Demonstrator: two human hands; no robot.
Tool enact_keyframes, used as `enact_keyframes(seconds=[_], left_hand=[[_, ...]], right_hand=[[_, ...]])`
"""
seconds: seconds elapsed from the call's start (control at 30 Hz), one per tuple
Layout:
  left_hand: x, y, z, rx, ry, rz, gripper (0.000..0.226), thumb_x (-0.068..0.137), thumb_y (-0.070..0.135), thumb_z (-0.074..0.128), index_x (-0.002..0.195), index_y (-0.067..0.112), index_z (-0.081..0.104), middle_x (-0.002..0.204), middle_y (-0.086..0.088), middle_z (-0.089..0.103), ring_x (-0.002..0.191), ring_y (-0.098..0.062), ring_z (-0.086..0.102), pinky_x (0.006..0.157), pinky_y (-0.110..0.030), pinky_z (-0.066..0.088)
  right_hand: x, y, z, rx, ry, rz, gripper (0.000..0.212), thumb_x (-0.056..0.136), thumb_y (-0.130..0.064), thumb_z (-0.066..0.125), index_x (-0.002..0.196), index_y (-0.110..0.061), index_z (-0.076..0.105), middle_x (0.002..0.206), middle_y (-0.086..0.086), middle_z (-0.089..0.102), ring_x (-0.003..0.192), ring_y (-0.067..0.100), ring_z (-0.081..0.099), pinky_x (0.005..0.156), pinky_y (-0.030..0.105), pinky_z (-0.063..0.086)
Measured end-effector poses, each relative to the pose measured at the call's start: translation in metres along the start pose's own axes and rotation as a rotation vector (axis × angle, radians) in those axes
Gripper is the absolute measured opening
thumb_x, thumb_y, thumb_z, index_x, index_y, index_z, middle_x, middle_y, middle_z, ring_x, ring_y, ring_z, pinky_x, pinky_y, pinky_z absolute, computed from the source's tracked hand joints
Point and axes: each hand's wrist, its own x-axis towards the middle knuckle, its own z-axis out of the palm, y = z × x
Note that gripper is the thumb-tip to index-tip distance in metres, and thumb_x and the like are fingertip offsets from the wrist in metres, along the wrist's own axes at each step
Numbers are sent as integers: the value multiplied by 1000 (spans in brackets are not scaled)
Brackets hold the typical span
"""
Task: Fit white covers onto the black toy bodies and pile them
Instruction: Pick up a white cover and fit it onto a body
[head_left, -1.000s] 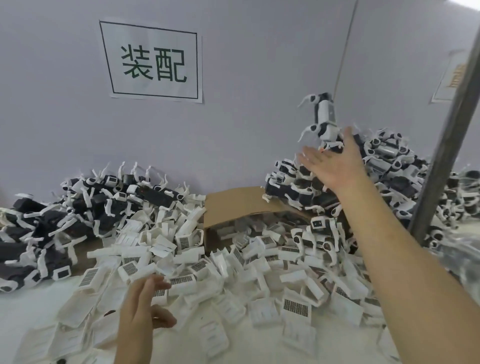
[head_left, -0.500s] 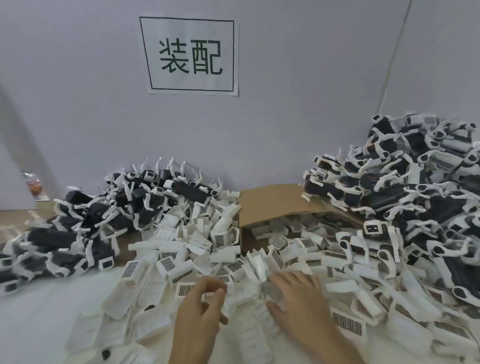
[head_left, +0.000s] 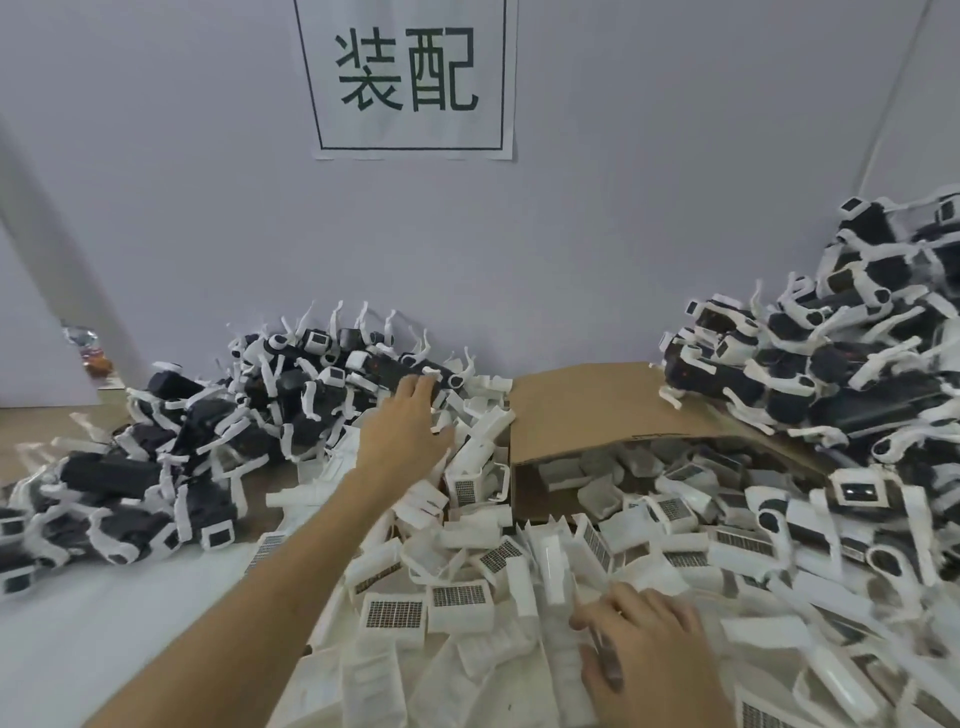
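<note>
A heap of black toy bodies (head_left: 171, 447) with white legs lies at the left against the wall. My left hand (head_left: 405, 426) stretches out to its right end, and the fingertips touch a black body (head_left: 389, 371) there. White covers (head_left: 467, 592) with grille panels lie in a loose spread across the middle. My right hand (head_left: 644, 654) rests on these covers near the bottom, fingers curled around a long white cover (head_left: 558, 587). A tall pile of covered toys (head_left: 831, 364) rises at the right.
A brown cardboard box (head_left: 587, 410) lies on its side in the middle with covers spilling out of it. A paper sign (head_left: 408, 78) hangs on the grey wall. A small packet (head_left: 88, 353) sits at the far left.
My left hand has left the covers and reached forward to the black bodies. My right hand came down from the right pile a second ago and stays on the covers. The view has swung left.
</note>
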Motion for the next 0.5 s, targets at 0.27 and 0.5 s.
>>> enact_keyframes(seconds=[0.27, 0.5], left_hand=[[19, -9, 33, -145, -93, -59, 41, 93, 9, 64, 132, 2, 57, 130, -17, 53, 114, -31, 55, 97, -37, 46], [-3, -16, 15, -264, 228, -221, 25, 83, 9, 76, 104, 8, 63, 107, -10, 63, 100, -29, 55, 83, -36, 45]], right_hand=[[-3, 2, 8, 57, 167, -4, 8, 60, -30, 60, 59, -32, 68, 60, -13, 53, 57, 7, 52, 74, 24, 34], [-5, -2, 9, 96, 281, 61, 18, 69, -31, 51, 68, -31, 70, 68, -15, 56, 60, 7, 56, 80, 26, 36]])
